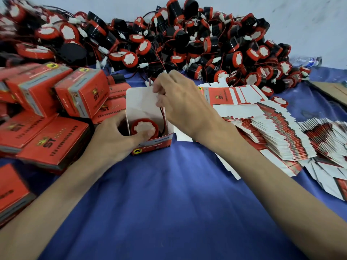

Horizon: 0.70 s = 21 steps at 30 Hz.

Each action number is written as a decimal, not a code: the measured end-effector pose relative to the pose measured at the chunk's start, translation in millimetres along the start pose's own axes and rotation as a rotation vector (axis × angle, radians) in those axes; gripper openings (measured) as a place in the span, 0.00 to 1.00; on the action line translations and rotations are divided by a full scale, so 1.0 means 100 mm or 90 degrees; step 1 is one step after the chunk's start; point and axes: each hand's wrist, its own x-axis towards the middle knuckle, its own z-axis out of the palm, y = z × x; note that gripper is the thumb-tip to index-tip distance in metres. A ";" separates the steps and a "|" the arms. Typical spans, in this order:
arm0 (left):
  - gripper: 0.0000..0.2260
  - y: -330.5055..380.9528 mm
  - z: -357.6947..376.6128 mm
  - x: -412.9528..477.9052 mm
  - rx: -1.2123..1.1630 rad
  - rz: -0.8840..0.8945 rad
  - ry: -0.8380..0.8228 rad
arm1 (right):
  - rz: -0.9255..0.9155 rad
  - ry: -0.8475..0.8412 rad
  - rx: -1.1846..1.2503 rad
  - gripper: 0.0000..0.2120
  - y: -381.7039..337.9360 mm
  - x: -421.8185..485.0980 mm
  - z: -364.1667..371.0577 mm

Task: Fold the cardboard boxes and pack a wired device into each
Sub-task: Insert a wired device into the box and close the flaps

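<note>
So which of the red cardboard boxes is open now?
The red cardboard box between both hands; its white flap stands up, a round red device inside.

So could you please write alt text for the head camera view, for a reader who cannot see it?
A person's left hand presses a red wired device into an open cardboard box while the right hand handles its wire at the lid. Closed boxes sit left, loose devices behind, flat cartons right.

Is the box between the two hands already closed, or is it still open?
Open. The box shows its white inside, its lid flap stands up at the back, and the red device lies visible inside it.
</note>
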 end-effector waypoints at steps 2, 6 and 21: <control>0.17 0.01 0.00 0.02 -0.013 -0.012 -0.022 | -0.016 -0.015 -0.006 0.12 -0.01 -0.01 -0.01; 0.19 0.01 0.02 0.04 -0.049 -0.038 -0.060 | -0.060 -0.053 0.000 0.13 -0.09 -0.05 0.08; 0.24 -0.04 0.05 0.04 -0.108 0.057 -0.096 | -0.078 -0.133 0.086 0.10 -0.21 -0.10 0.20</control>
